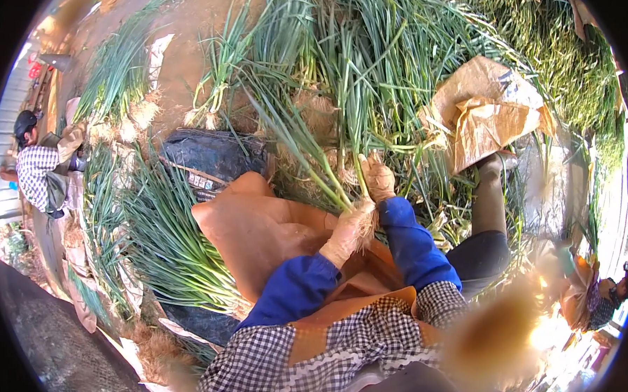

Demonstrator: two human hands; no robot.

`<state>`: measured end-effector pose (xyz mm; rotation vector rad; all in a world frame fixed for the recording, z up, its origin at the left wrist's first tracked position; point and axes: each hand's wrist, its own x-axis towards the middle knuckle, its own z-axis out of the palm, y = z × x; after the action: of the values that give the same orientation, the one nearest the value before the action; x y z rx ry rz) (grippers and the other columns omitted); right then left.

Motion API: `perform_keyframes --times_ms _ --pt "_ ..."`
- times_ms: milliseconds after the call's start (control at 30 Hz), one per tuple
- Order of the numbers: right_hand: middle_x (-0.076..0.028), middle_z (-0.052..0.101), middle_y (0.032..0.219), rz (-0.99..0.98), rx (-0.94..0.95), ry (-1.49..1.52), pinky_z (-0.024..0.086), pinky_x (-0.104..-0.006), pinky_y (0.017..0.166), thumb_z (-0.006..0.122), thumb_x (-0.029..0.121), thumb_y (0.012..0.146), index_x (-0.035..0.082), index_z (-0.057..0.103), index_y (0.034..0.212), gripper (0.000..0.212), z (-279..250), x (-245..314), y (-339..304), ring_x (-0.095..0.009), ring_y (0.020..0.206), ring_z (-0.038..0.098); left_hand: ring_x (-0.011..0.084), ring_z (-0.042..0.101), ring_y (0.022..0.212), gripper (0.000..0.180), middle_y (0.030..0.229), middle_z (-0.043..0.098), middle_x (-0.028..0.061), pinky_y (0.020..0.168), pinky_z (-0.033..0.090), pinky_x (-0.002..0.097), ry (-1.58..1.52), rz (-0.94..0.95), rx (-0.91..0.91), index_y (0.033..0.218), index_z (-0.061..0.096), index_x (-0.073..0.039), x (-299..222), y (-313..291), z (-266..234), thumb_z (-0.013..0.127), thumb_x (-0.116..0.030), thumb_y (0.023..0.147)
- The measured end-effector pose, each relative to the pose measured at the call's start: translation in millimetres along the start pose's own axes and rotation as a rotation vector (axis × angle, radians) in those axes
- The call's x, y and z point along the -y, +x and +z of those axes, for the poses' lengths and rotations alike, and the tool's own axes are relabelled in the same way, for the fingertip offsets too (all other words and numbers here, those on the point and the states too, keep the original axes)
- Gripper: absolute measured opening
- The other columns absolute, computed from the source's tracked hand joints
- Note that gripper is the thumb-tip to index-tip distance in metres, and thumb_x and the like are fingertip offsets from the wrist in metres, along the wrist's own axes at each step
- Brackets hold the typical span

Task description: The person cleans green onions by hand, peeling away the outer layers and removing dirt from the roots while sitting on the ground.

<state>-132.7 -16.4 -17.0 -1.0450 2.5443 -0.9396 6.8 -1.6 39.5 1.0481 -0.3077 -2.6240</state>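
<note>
My left hand (347,235) is closed around the root ends of a few green onions (319,164), whose long leaves slant up to the far left. Pale stringy roots hang out beside its fingers. Just to the right and a little farther off, my right hand (378,179) is curled at the lower end of another green onion stalk (355,127). The two hands almost touch. Beneath them an orange-brown apron (259,219) covers my lap. To the left of it lies a big bundle of green onions (182,237), roots toward me.
More green onions (386,74) are heaped ahead, with smaller bunches (116,78) at the far left. A torn brown paper sack (489,118) lies at the right near my foot, a dark plastic sack (214,158) ahead-left. One person (39,162) sits at left, another (599,296) at right.
</note>
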Motion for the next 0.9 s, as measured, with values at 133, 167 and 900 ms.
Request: perform_keyframes --times_ms 133,167,900 --pt "-0.013 0.058 0.059 -0.215 0.101 -0.345 0.046 -0.0411 0.051 0.046 0.038 0.086 0.009 0.059 0.069 0.036 -21 6 -23 -0.032 0.056 0.058 0.0112 0.053 0.058 0.011 0.067 0.055 0.0004 0.053 0.043 0.0216 0.05 0.113 -0.121 0.087 0.057 -0.002 21 15 -28 0.06 -0.001 0.077" --pt "-0.013 0.057 0.058 -0.367 0.141 -0.426 0.045 -0.0407 0.049 0.046 0.036 0.086 0.009 0.058 0.07 0.034 -33 -7 -30 -0.032 0.054 0.057 0.0132 0.054 0.057 0.011 0.068 0.056 0.002 0.05 0.044 0.0236 -0.055 0.071 -0.08 0.088 0.056 -0.003 17 15 -22 0.057 0.001 0.077" --pt "-0.011 0.06 0.085 0.154 0.402 0.413 0.047 -0.0292 0.068 0.051 0.027 0.089 0.0 0.055 0.096 0.028 39 -21 -47 -0.02 0.077 0.057 0.0172 0.059 0.067 0.021 0.085 0.061 0.0068 0.059 0.05 0.027 -0.182 0.012 0.133 0.099 0.056 -0.002 -20 30 -62 0.058 -0.011 0.08"
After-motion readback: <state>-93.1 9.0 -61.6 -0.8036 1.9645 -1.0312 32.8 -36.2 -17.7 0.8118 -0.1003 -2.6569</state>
